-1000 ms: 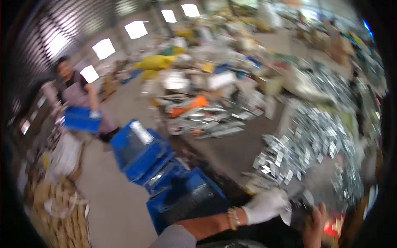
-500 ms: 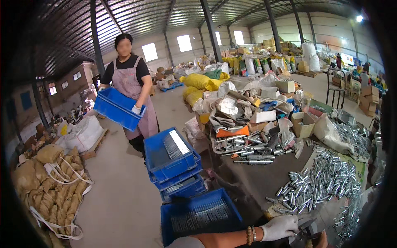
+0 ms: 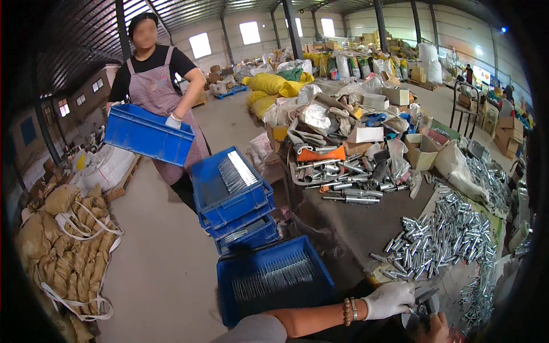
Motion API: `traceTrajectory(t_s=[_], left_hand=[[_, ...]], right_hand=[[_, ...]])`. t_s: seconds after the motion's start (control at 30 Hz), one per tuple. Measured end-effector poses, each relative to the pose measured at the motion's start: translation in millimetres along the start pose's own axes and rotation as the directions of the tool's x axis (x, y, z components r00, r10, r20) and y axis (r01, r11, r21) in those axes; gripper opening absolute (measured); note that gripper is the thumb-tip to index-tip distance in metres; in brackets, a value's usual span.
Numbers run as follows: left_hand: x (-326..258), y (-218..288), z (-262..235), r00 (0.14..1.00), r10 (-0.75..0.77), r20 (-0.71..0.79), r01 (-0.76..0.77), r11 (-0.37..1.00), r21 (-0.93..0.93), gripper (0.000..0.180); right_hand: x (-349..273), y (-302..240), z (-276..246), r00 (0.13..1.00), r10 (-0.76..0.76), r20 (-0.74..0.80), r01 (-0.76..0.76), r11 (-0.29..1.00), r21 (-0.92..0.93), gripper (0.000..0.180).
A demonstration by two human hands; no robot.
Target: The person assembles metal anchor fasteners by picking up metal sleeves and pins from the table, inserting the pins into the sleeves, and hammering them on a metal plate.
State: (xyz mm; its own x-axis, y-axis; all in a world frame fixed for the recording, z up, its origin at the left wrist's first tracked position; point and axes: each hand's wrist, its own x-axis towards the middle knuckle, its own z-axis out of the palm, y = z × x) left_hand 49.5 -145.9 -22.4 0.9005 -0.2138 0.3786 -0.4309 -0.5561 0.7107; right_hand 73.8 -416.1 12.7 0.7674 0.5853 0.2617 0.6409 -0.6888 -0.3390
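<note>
My left hand, in a white glove with a bead bracelet and a band at the wrist, reaches across the lower right. Its fingers are pinched together beside a dark metal fixture; what they grip is too small to name. My right hand is bare and curled against the fixture's near side, partly cut off by the picture's edge; anything in it is hidden. Just beyond lies a heap of shiny metal tubes. Left of my forearm, a blue crate holds thin metal pieces lined up in a row.
A stack of blue crates stands farther off. Behind it a person in an apron carries a blue crate. Larger metal parts and an open cardboard box sit at the table's far side. Brown sacks lie on the left.
The person with the blue crate has come closer to the crate stack, and the carried crate is lower and more level. My hands stay at the fixture; the view has shifted slightly.
</note>
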Motion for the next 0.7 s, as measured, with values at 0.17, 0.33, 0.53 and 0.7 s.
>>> traceTrajectory(t_s=[0.17, 0.33, 0.53, 0.7], left_hand=[[0, 0, 1, 0.999, 0.028, 0.021, -0.028, 0.999, 0.028, 0.019], [1, 4, -6, 0.999, -0.019, 0.031, 0.018, 1.0, 0.004, 0.018], [-2, 6, -7, 1.0, -0.015, 0.024, 0.016, 1.0, -0.004, 0.017], [-6, 8, -3, 0.999, 0.022, -0.023, -0.023, 1.0, -0.016, 0.018]], right_hand=[[-1, 2, 6, 0.981, -0.132, -0.143, 0.119, 0.988, -0.095, 0.033], [10, -25, -11, 0.998, 0.032, 0.051, -0.034, 0.999, 0.031, 0.027], [7, -20, -6, 0.999, 0.018, 0.039, -0.019, 1.0, 0.02, 0.02], [0, -27, -10, 0.999, 0.043, 0.031, -0.043, 0.999, 0.005, 0.02]])
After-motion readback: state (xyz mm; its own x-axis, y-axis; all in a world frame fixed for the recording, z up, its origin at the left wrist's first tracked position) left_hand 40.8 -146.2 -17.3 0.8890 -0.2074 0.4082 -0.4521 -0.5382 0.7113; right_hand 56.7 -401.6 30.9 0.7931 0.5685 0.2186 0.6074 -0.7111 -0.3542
